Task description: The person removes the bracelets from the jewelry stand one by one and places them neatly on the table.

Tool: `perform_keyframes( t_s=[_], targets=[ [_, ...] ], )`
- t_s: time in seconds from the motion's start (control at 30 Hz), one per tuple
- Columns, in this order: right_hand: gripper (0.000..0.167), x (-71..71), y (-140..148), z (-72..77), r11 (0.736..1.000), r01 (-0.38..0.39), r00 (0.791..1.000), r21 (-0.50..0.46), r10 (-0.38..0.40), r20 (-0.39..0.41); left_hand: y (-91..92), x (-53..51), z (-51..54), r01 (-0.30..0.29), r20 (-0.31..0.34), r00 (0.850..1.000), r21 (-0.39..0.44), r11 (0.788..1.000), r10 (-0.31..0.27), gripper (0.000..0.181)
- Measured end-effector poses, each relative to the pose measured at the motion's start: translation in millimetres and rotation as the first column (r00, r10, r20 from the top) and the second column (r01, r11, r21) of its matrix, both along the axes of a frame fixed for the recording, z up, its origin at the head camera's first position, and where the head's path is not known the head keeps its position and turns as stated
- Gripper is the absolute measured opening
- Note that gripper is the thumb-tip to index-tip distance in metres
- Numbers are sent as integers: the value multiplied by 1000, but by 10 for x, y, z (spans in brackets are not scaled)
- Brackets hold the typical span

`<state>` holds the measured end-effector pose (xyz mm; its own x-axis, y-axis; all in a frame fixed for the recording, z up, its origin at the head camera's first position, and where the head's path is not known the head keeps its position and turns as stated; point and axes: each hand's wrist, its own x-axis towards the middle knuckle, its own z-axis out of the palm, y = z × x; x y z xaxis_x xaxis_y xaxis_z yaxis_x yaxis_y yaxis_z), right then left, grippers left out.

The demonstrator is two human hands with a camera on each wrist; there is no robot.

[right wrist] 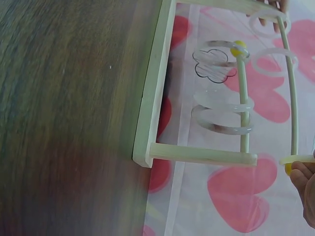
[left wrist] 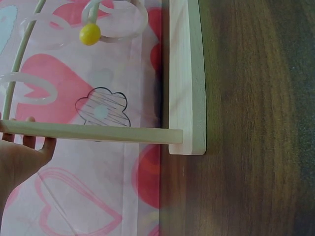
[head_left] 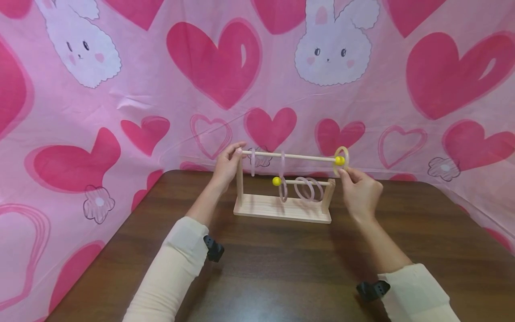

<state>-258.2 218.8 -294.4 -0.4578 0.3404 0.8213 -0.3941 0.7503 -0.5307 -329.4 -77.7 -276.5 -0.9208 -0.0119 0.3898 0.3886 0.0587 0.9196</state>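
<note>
A wooden bangle stand [head_left: 281, 213] has two horizontal rods at different heights, each tipped with a yellow ball. My left hand [head_left: 227, 167] grips the top of its left post [left wrist: 98, 132], fingers behind the wood. With thumb and fingers, my right hand [head_left: 362, 192] pinches a pale yellow bangle [head_left: 342, 149] around the upper rod's ball end [head_left: 339, 161]; in the right wrist view this bangle [right wrist: 298, 159] appears edge-on. Two pale lilac bangles hang on the upper rod, one [head_left: 253, 167] near the left post, another [head_left: 283, 164] mid-rod.
On the lower rod, a greyish-brown bangle [head_left: 283, 191] hangs beside the yellow ball [head_left: 276, 181]. More pale bangles [head_left: 304, 189] hang toward the short right post [head_left: 328, 197]. The stand rests on a dark wooden table [head_left: 273, 268]. Behind is a pink heart-patterned cloth [head_left: 277, 94].
</note>
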Motion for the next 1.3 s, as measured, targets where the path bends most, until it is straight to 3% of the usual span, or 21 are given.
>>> perform_keyframes(
  t_s=[0.43, 0.67, 0.9, 1.3],
  targets=[
    [18, 50, 97, -15, 996, 48, 998, -70, -46, 33, -2, -4, -7, -3, -7, 1000, -5, 1000, 3, 29],
    [18, 81, 135, 15, 993, 59, 998, -100, -59, 6, -4, -15, -16, -6, -5, 1000, -13, 1000, 6, 29],
    [17, 153, 71, 84, 992, 5, 999, -129, -10, -37, -7, -20, -25, -9, -7, 1000, -16, 1000, 9, 30],
    [17, 240, -73, 156, 992, -77, 997, -102, 75, -28, -11, -8, -17, 1, -7, 1000, -13, 1000, -1, 30]
  ],
)
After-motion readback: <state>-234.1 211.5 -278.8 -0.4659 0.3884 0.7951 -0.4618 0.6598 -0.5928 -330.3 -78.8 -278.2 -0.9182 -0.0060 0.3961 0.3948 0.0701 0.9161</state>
